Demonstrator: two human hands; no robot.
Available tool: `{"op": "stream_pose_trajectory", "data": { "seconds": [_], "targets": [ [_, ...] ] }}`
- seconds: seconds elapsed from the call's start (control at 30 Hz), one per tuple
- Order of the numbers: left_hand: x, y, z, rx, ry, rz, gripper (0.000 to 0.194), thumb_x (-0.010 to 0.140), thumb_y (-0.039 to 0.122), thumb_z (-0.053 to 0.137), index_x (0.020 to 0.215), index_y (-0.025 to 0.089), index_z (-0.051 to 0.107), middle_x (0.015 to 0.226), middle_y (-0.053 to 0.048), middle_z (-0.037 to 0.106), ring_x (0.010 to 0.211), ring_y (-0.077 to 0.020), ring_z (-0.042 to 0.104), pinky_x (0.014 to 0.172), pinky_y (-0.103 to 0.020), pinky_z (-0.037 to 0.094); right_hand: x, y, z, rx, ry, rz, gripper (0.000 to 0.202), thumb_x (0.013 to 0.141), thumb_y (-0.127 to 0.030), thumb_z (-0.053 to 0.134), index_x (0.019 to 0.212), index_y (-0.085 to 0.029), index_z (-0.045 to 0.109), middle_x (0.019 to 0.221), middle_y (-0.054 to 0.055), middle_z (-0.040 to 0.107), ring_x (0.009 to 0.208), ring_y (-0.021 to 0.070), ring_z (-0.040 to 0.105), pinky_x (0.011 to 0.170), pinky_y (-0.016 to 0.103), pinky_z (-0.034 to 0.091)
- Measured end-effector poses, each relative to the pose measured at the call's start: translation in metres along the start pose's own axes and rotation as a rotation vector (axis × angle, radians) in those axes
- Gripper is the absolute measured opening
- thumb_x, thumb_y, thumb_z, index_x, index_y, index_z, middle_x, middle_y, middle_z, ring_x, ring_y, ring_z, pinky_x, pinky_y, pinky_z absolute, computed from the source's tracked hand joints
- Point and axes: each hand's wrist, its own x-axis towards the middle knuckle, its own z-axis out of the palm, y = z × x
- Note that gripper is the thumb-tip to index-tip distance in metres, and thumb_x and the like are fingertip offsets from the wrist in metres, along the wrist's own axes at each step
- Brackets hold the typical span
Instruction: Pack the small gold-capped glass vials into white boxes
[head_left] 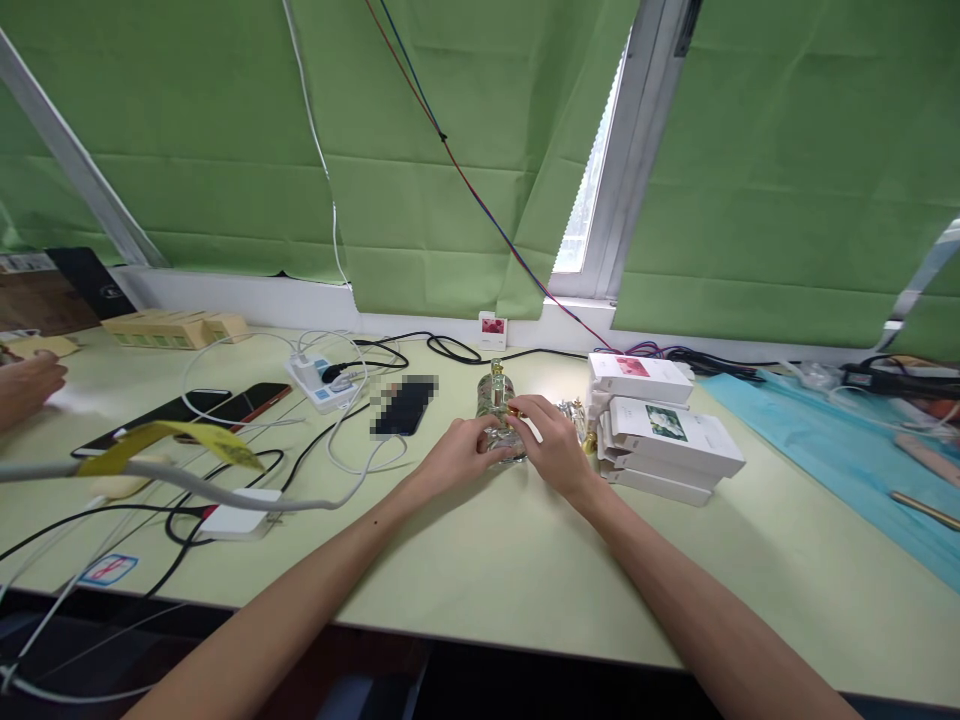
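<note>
At the middle of the table, my left hand [469,447] has its fingers closed on a shiny, silvery thing that they partly cover. Close beside it, my right hand [551,440] pinches a small piece with a gold-orange glint. The fingers hide most of what both hands hold. Just beyond them stands a small clear bottle [497,385] with gold-coloured parts, amid shiny, glass-like pieces. More silvery and gold pieces [574,418] lie to the right of my right hand. White boxes with flower pictures [675,440] are stacked beside these.
A phone [405,408] lies left of my hands. Further left are a power strip [321,385], a white adapter [241,515] and tangled cables. A small white box [493,330] stands at the back. Blue sheeting [832,440] covers the right side. Another person's hand [30,385] shows at far left.
</note>
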Motion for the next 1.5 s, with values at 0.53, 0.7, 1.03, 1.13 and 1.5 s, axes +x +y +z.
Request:
{"op": "stream_pose_trajectory", "data": {
  "seconds": [0.53, 0.7, 1.03, 1.13, 1.5],
  "targets": [
    [0.0004, -0.0053, 0.0016, -0.001, 0.002, 0.006, 0.033, 0.086, 0.051, 0.061, 0.092, 0.018, 0.065, 0.055, 0.005, 0.047, 0.054, -0.0137, 0.043, 0.053, -0.027, 0.026, -0.0014, -0.0015, -0.0037, 0.058, -0.044, 0.019, 0.023, 0.099, -0.017, 0.048, 0.119, -0.023, 0.058, 0.109, 0.01, 0.067, 0.103, 0.0223, 0.066, 0.087, 0.039, 0.058],
    [0.0005, -0.0051, 0.0023, 0.01, 0.001, 0.006, 0.032, 0.086, 0.049, 0.061, 0.093, 0.018, 0.066, 0.055, 0.005, 0.046, 0.054, -0.0135, 0.042, 0.053, -0.026, 0.026, -0.0013, -0.0005, -0.0029, 0.078, -0.049, 0.011, 0.024, 0.1, -0.018, 0.048, 0.122, -0.023, 0.057, 0.11, 0.011, 0.066, 0.104, 0.0234, 0.065, 0.087, 0.041, 0.058],
    [0.0005, -0.0048, 0.002, 0.013, 0.002, 0.011, 0.026, 0.087, 0.045, 0.061, 0.09, 0.019, 0.064, 0.055, 0.006, 0.046, 0.054, -0.0133, 0.043, 0.053, -0.026, 0.027, -0.0024, 0.0007, -0.0028, 0.079, -0.056, 0.027, 0.024, 0.1, -0.017, 0.049, 0.122, -0.023, 0.057, 0.109, 0.01, 0.062, 0.098, 0.0228, 0.065, 0.084, 0.04, 0.058],
    [0.0003, -0.0061, 0.0026, 0.022, 0.006, 0.011, 0.024, 0.087, 0.043, 0.061, 0.089, 0.019, 0.063, 0.055, 0.006, 0.046, 0.055, -0.0133, 0.043, 0.053, -0.026, 0.026, -0.0025, 0.0009, -0.0025, 0.076, -0.052, 0.023, 0.023, 0.099, -0.017, 0.051, 0.121, -0.023, 0.057, 0.108, 0.01, 0.062, 0.096, 0.0224, 0.065, 0.083, 0.039, 0.058],
    [0.0007, -0.0061, 0.0036, 0.023, 0.013, 0.013, 0.025, 0.087, 0.044, 0.061, 0.089, 0.02, 0.063, 0.055, 0.006, 0.046, 0.054, -0.0136, 0.043, 0.053, -0.026, 0.027, -0.0026, 0.0031, -0.0006, 0.051, -0.033, 0.027, 0.021, 0.098, -0.018, 0.055, 0.118, -0.023, 0.057, 0.103, 0.009, 0.061, 0.088, 0.0207, 0.064, 0.079, 0.037, 0.057]
  ]
}}
